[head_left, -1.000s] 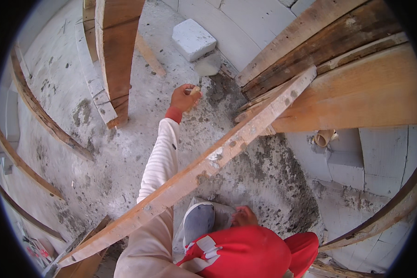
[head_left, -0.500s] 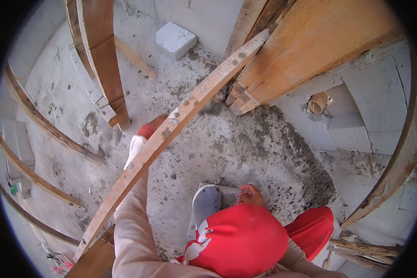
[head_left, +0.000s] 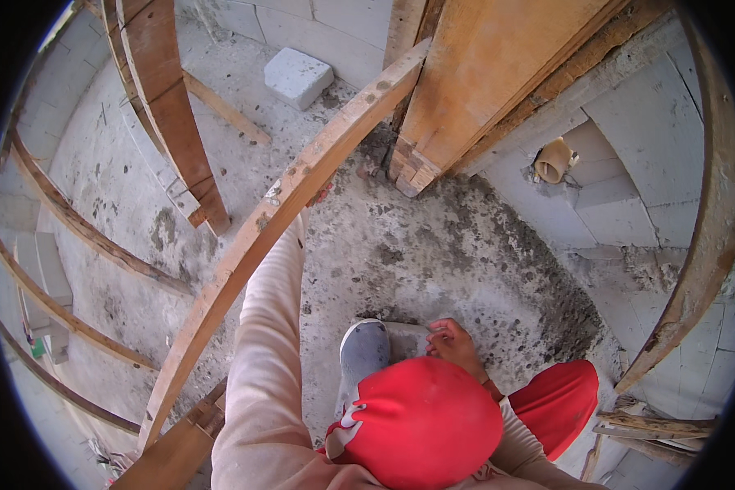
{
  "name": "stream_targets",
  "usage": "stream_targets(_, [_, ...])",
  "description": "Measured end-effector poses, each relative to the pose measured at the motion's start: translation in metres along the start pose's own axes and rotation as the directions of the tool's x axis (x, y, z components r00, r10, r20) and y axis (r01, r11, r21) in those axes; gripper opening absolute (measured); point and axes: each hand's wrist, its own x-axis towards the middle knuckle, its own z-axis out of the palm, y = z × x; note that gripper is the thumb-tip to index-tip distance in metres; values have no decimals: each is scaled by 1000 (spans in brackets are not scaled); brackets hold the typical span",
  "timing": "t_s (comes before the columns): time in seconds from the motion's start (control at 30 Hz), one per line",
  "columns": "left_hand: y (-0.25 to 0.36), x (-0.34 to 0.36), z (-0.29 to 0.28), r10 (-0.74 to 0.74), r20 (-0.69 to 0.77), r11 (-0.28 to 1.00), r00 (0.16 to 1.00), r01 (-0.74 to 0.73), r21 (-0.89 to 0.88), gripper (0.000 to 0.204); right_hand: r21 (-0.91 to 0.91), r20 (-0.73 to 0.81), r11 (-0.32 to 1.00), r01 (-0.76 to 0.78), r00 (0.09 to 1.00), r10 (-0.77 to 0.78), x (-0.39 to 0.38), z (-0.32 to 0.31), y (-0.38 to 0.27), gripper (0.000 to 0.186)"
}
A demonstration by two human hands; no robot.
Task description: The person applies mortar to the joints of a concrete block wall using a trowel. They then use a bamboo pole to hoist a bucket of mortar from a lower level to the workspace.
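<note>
A long wooden beam (head_left: 257,233) crosses diagonally in front of me, its upper end overlapping the upright wooden panels (head_left: 465,90). My left arm reaches under the beam; only a small reddish part of my left hand (head_left: 323,193) shows past its edge, and its fingers are hidden. My right hand (head_left: 457,345) hangs beside my red-clad knee (head_left: 433,416), the fingers half curled and a little apart, with nothing visible in them. Just beyond it lies a flat grey slab (head_left: 406,336), next to my grey shoe (head_left: 364,349).
An angled white block (head_left: 299,77) lies near the far wall. Wooden boards (head_left: 171,106) stand at the upper left. At right, a pipe stub (head_left: 554,161) sits in a wall opening. Old timber (head_left: 657,425) is piled at lower right. Wet mortar (head_left: 547,298) covers part of the floor.
My left hand has moved right and farther forward, going from beside the beam to mostly behind it. The beam appears farther left at its upper end. My right hand has barely shifted.
</note>
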Motion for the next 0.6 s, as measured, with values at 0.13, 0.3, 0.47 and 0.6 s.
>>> stream_targets(0.13, [-22,-53,-11,-73,145,990,987,54,130,38,96,-14,995,34,999,-33,-5,-6,-1,26])
stream_targets(0.3, [-81,-159,7,-176,391,978,904,115,174,30,-3,21,998,63,998,-63,-5,5,7,25])
stream_targets(0.47, [-100,-250,67,-94,431,990,897,128,-51,39,128,126,991,-39,992,23,-11,7,1,30])
stream_targets(0.6, [-111,-267,99,60,249,765,967,116,-633,31,267,233,952,-149,969,87,3,52,-26,40])
